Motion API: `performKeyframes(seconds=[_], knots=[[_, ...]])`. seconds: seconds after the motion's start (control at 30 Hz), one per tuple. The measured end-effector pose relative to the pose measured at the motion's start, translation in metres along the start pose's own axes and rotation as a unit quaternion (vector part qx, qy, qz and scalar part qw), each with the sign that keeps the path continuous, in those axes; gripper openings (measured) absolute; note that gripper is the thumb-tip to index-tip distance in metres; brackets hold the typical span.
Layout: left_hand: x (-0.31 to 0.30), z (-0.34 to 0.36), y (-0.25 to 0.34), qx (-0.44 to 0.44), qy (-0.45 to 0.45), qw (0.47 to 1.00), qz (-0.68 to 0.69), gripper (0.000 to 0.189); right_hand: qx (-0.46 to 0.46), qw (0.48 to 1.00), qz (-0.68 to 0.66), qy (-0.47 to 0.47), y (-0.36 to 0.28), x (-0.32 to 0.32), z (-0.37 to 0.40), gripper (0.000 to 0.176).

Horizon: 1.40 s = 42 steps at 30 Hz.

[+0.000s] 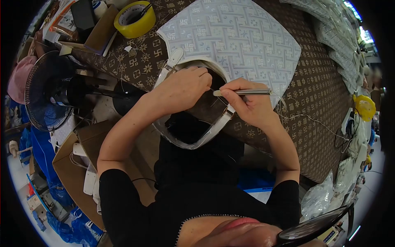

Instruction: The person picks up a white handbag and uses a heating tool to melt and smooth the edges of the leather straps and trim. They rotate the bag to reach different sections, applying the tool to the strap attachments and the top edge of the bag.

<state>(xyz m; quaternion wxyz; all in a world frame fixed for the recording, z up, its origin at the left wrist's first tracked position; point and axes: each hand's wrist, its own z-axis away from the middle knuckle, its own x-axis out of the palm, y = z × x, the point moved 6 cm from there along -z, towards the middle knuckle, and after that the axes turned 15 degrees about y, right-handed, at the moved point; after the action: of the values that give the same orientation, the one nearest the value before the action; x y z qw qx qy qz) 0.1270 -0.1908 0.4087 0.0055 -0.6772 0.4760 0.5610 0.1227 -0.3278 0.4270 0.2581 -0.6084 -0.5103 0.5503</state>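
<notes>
Right hand (pixel 252 103) clamps a slim tool (pixel 256 92), left hand (pixel 185 88) curls together at a pale bag (pixel 234 39); brown patterned table (pixel 308 152), fan (pixel 49 92) alongside.

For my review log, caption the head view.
Left hand at an open, pale patterned bag, right hand holding a slim metallic tool.

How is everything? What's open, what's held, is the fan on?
Patterned bag: open.
White handle: bent in a loop.
Silver tool: held in right hand.
Left hand: curled by the bag's opening.
Lower cardboard box: open, white things inside.
Yellow tape roll: lying flat.
Fan: can't tell whether it's spinning.
</notes>
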Motion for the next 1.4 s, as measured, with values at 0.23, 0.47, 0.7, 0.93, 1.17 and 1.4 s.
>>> performKeyframes(seconds=[0.23, 0.47, 0.7, 0.93, 1.17, 1.4], knots=[[-0.004, -0.001, -0.003, -0.080, -0.002, 0.996, 0.038, 0.010, -0.070, 0.996, 0.028, 0.052, -0.003, 0.001, 0.003, 0.008], [-0.017, 0.002, -0.010, -0.126, 0.059, 0.981, 0.135, 0.010, 0.003, 0.995, -0.034, 0.092, 0.006, -0.012, 0.009, 0.008], [-0.019, 0.004, -0.010, -0.106, 0.085, 0.981, 0.139, 0.010, -0.017, 0.996, -0.054, 0.064, -0.003, -0.008, 0.010, 0.007], [-0.028, 0.011, -0.016, -0.170, 0.059, 0.964, 0.194, 0.008, -0.065, 0.979, -0.046, 0.186, 0.006, -0.023, 0.001, 0.011], [-0.106, 0.083, -0.096, -0.257, 0.645, 0.584, 0.421, 0.010, -0.064, 0.948, -0.109, 0.293, 0.009, -0.078, 0.011, 0.025], [-0.012, 0.032, 0.048, -0.065, 0.104, 0.992, -0.031, 0.027, -0.137, 0.942, 0.045, 0.304, 0.000, -0.091, 0.047, 0.014]])
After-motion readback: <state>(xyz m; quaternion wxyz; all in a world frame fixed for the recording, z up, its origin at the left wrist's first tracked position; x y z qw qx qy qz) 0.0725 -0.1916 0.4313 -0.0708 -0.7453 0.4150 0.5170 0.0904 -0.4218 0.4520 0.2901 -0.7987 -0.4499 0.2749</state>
